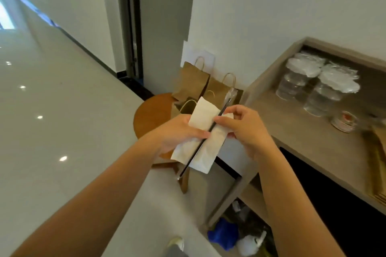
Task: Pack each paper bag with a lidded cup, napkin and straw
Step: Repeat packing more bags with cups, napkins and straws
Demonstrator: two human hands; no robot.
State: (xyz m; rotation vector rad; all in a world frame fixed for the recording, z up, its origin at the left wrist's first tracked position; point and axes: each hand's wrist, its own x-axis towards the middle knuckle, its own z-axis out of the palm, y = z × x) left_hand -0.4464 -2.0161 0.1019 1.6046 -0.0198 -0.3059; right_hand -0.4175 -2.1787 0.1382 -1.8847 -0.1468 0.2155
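I hold a folded white napkin [203, 144] in front of me, with a long dark straw in a clear wrapper [205, 134] lying diagonally across it. My left hand [177, 133] grips the napkin's left edge, thumb pressing near the straw. My right hand [244, 125] pinches the napkin and straw from the right. Just beyond them, brown paper bags [193, 83] with twisted handles stand on a round wooden stool [150, 115]. Two stacks of clear plastic cups [319, 87] in plastic wrap sit on the wooden counter [292, 127] at right.
A small red-and-white lidded tub [343, 122] stands on the counter near the cups. Flat brown bags [378, 165] lie at the counter's right edge. Blue and white bags [223, 233] clutter the shelf under the counter. A glossy floor stretches left toward a doorway [133, 27].
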